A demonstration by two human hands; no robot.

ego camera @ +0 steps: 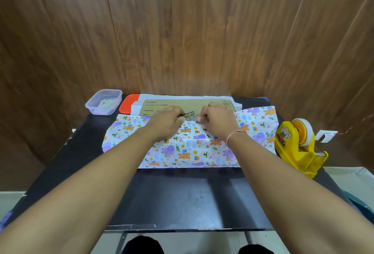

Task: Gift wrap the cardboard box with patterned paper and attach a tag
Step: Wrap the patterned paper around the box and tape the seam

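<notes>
Both hands, left (167, 119) and right (217, 119), are pinching the paper (192, 148) edge with curled fingers, apparently against the box (182, 104) top. The edge is lying under the fingertips, the bare cardboard just beyond them.

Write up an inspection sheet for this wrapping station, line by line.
Surface: black table, bare at the near side.
Job's things: cardboard box lies flat; patterned paper is drawn up over its near side, the far part of the top still uncovered. White paper edge shows behind the box.
Clutter: clear plastic tub with small cards far left; orange lid beside it; yellow tape dispenser at right.
Hands: left hand and right hand both pinch the paper's edge on top of the box.
Cables: thin cord along the right wall.
Surroundings: wood-panelled wall behind and to both sides; small tag at right.
</notes>
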